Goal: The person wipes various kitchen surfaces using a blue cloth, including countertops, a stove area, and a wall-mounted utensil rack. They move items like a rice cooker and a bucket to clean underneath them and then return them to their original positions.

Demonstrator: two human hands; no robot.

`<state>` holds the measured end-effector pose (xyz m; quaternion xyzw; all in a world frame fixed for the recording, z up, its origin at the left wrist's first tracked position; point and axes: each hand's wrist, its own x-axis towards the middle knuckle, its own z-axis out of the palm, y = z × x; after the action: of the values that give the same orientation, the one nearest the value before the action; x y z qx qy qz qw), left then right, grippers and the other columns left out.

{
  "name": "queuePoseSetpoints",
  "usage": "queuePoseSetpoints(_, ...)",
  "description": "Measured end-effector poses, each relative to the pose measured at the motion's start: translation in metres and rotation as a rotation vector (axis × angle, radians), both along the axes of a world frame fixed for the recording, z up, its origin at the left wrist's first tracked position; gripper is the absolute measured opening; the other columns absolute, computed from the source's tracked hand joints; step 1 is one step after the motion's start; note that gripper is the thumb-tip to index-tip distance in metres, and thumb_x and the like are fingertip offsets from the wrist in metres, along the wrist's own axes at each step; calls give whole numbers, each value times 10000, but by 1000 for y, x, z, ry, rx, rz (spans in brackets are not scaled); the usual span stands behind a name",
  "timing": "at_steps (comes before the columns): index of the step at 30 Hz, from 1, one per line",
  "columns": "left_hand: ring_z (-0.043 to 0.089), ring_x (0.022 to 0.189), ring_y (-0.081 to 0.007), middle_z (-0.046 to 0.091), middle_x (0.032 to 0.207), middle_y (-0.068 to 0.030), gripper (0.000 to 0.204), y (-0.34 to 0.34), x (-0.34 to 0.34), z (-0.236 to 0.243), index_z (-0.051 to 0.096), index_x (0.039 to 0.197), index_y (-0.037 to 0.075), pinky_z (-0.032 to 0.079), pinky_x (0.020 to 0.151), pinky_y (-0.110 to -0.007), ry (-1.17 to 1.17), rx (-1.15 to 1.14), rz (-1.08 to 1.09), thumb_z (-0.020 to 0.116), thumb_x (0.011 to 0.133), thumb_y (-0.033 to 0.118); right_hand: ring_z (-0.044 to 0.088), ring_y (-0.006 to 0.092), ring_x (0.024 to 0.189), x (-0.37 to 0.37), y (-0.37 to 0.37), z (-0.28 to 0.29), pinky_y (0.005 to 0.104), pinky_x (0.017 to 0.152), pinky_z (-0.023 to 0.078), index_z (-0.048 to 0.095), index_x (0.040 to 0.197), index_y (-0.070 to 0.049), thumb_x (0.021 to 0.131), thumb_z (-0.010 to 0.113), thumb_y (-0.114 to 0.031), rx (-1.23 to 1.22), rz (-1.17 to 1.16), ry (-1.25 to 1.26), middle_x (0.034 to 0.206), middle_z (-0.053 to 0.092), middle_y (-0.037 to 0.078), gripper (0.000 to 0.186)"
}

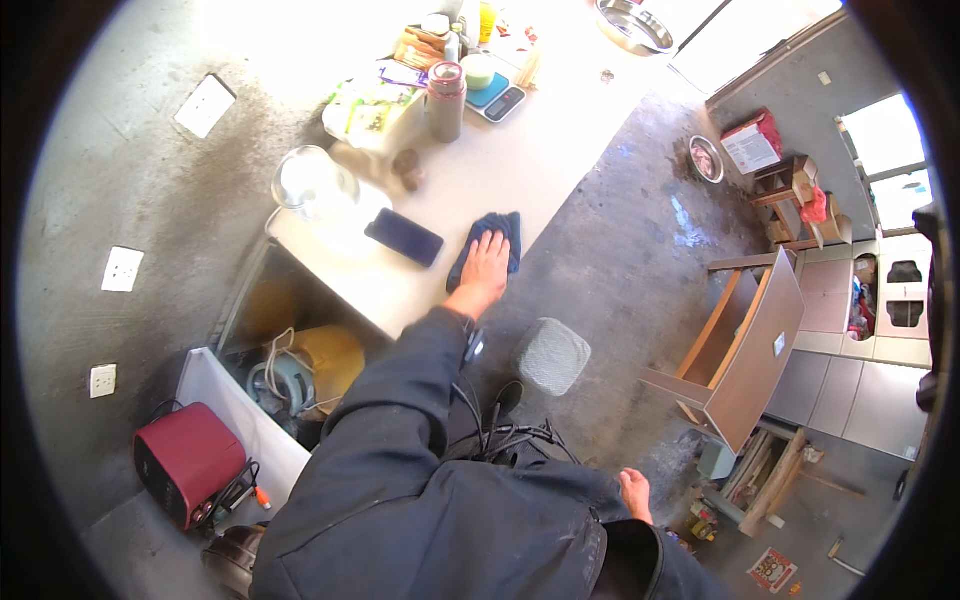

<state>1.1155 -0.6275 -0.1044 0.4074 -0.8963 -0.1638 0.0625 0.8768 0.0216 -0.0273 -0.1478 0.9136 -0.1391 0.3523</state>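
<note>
At the near right edge of the pale table (540,165), my left hand (485,265) presses a dark blue cloth (512,232) down on the tabletop, fingers laid over it. Just left of the cloth lies a black phone (404,238). Low on the right, beside my dark jacket, hangs my right hand (635,493), away from the table. Its fingers are loosely bent and partly hidden; nothing shows in them. A clear plastic-looking container (312,180) stands at the table's left edge, bright with glare.
Farther back on the table are a grey flask (446,103), a kitchen scale (500,100), green packets (365,108) and a metal basin (635,27). A grey-covered stool (553,356) stands beside the table. Wooden furniture (745,345) lies to the right, a maroon box (190,465) at lower left.
</note>
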Motion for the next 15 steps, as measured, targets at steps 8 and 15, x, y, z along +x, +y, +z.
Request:
queuePoseSetpoints(8,329,1637,-365,411,1740,-138,696,-28,-32,11,508,1616,99,319,1298,-626,-41,76,16,699,949,159,779,307,1159,22,90,-20,402,1030,575,767,1296,36,999,718,-288,-7,-65,-72,1217,814,226,443)
queuePoseSetpoints(15,337,1619,-399,396,1729,-171,795,67,76,14,486,1620,92,367,1260,-631,-11,53,-3,774,881,141,780,309,1150,-20,145,-89,405,1040,574,777,1262,47,987,716,-273,10,-203,-138,1198,822,215,427)
